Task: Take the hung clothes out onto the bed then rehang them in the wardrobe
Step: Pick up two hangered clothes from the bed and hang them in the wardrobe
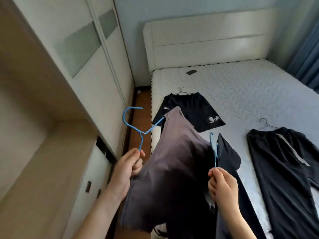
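My left hand (pixel 126 167) grips a blue hanger (pixel 133 125) by its arm; a grey-brown garment (pixel 172 163) hangs from it in front of me. My right hand (pixel 221 184) pinches a second blue hanger (pixel 214 150) that carries a dark garment (pixel 227 156). On the bed (pixel 241 87) lie black shorts (pixel 191 111) on a wire hanger and black trousers (pixel 290 169) with a grey drawstring on another wire hanger. The wardrobe (pixel 65 54) stands at the left, its sliding doors closed in view.
A small dark object (pixel 191 72) lies near the white headboard (pixel 203 40). A narrow strip of wooden floor (pixel 140 121) runs between wardrobe and bed. A beige cabinet with drawers (pixel 89 185) is at lower left. Blue curtains (pixel 309 54) hang at the right.
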